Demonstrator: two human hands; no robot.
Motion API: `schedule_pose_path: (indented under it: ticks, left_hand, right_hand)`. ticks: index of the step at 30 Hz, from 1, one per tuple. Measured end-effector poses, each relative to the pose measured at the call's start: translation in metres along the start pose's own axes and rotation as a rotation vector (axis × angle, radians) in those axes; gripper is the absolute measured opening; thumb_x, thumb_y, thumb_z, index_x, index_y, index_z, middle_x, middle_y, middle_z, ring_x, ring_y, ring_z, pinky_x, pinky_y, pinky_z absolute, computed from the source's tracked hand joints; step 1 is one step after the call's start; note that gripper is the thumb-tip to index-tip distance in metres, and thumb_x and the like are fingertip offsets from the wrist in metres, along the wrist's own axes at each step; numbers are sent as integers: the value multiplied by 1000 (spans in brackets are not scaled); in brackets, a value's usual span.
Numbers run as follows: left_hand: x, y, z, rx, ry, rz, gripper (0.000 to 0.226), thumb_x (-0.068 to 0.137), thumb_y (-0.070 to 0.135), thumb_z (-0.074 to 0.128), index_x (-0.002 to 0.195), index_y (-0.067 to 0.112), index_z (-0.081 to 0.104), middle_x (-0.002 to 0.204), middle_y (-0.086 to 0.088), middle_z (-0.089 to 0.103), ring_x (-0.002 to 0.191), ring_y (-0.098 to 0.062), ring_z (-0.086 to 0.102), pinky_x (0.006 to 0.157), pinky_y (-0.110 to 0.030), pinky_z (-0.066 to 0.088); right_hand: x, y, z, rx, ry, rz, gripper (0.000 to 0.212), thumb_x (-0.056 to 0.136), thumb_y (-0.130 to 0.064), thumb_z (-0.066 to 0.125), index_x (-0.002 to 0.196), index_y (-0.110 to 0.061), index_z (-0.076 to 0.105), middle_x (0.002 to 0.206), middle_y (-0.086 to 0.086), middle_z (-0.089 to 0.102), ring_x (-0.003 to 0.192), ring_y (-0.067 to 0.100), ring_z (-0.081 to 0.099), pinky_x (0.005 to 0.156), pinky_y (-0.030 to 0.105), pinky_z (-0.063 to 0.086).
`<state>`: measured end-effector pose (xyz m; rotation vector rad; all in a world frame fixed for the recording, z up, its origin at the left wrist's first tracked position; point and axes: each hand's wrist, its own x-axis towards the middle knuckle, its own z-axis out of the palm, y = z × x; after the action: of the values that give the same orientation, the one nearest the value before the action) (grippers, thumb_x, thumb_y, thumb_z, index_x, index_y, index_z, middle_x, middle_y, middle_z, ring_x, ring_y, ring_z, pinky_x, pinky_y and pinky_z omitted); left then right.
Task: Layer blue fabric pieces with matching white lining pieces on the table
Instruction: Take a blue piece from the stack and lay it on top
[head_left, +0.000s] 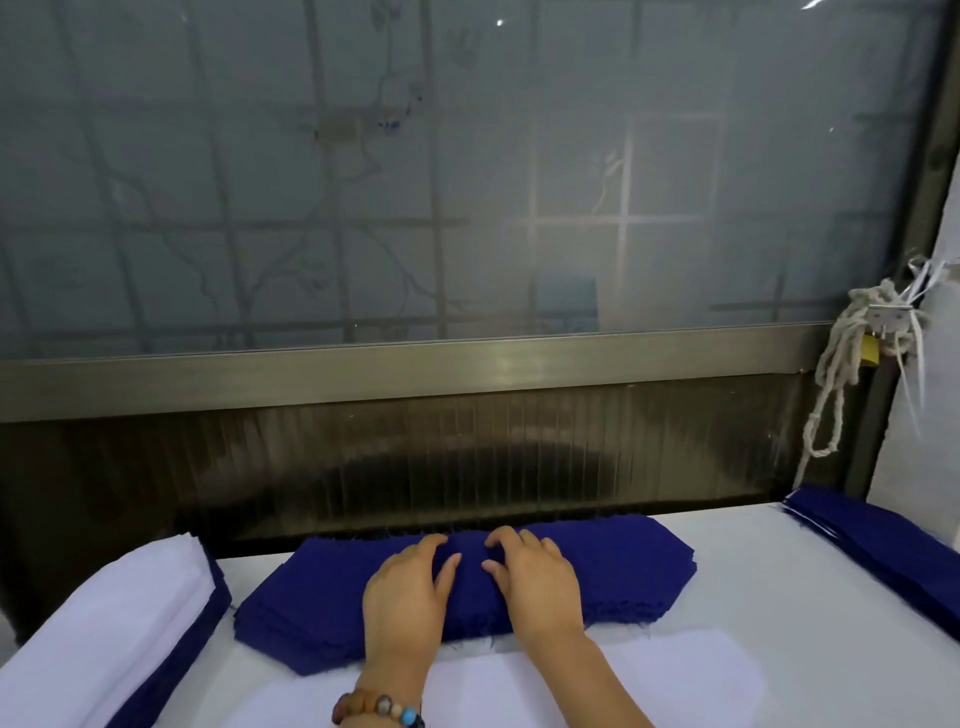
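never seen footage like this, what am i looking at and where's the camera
There is no machine here: one camera, worn on a person's head, looks down at their own two bare hands. The left hand, with a beaded bracelet on its wrist, and the right hand rest with bent fingers on a stack of dark blue fabric pieces on the white table. A flat white lining piece lies nearer. A white-topped stack sits left, another blue stack right. Whether the fingers pinch cloth is unclear.
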<state>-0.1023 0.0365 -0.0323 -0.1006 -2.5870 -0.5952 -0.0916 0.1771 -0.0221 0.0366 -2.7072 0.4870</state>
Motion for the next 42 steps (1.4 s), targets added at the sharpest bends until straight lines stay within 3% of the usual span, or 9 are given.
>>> schedule_pose_path:
  ticks: [4, 9, 15, 20, 22, 27, 32, 37, 42]
  left_hand:
    - [-1, 0, -2, 31, 2, 15, 27, 94, 53, 44, 116, 39, 48, 101, 17, 57, 90, -1, 48, 78, -18, 40]
    - [-2, 3, -7, 120, 1, 39, 15, 95, 54, 41, 103, 42, 44, 102, 16, 41, 93, -5, 36, 81, -21, 34]
    - [2, 3, -8, 89, -37, 127, 8, 98, 43, 41, 99, 39, 48, 112, 22, 44, 104, -3, 36, 87, -22, 32]
    - [2, 4, -10, 27, -66, 169, 8, 97, 38, 46, 91, 40, 42, 99, 22, 47, 97, 0, 38, 85, -22, 29]
    - [2, 4, -10, 13, -65, 177, 7, 97, 37, 47, 98, 42, 43, 103, 23, 47, 101, 1, 38, 87, -21, 27]
    - [2, 1, -6, 63, -81, 162, 35, 101, 37, 38, 136, 38, 36, 128, 18, 43, 118, -4, 36, 98, -25, 28]
    - [0, 5, -11, 92, -55, 142, 17, 101, 41, 35, 116, 40, 44, 113, 16, 45, 103, -6, 38, 90, -27, 31]
    - [1, 6, -16, 88, -33, 150, 13, 97, 45, 45, 106, 38, 49, 104, 16, 44, 97, -5, 38, 86, -24, 33]
    - [-1, 10, -23, 47, -38, 204, 18, 93, 27, 55, 97, 41, 44, 105, 22, 45, 101, -4, 37, 92, -27, 27]
  right_hand:
    - [1, 0, -1, 38, -18, 37, 36, 96, -48, 45, 127, -29, 47, 121, -5, 57, 110, 14, 51, 89, 26, 45]
    - [1, -3, -4, -7, -37, 38, 33, 97, -48, 43, 123, -28, 46, 119, -4, 57, 107, 16, 51, 86, 28, 45]
    - [-3, -7, 0, -71, 18, 22, 25, 101, -42, 37, 117, -25, 46, 118, -2, 53, 104, 18, 49, 83, 30, 42]
    - [-4, -4, 2, -35, 34, -9, 21, 101, -41, 38, 112, -27, 47, 117, -5, 51, 103, 15, 48, 86, 29, 39]
    - [-4, -2, 2, -18, 40, -14, 19, 100, -41, 39, 111, -27, 48, 116, -6, 51, 102, 14, 47, 86, 28, 39]
    - [-5, -2, 3, -22, 45, -15, 18, 100, -40, 39, 110, -28, 48, 116, -6, 51, 102, 13, 47, 87, 27, 40]
    - [-3, -1, 5, 0, 59, -4, 18, 100, -40, 41, 114, -29, 45, 118, -7, 52, 104, 12, 48, 89, 26, 41]
    - [-3, 1, 7, -6, 55, -9, 45, 100, -39, 40, 143, -34, 29, 135, -6, 48, 121, 15, 46, 98, 30, 40]
    - [-5, 0, 6, 0, 74, -40, 29, 101, -34, 40, 130, -34, 42, 126, -6, 48, 111, 14, 47, 91, 28, 41]
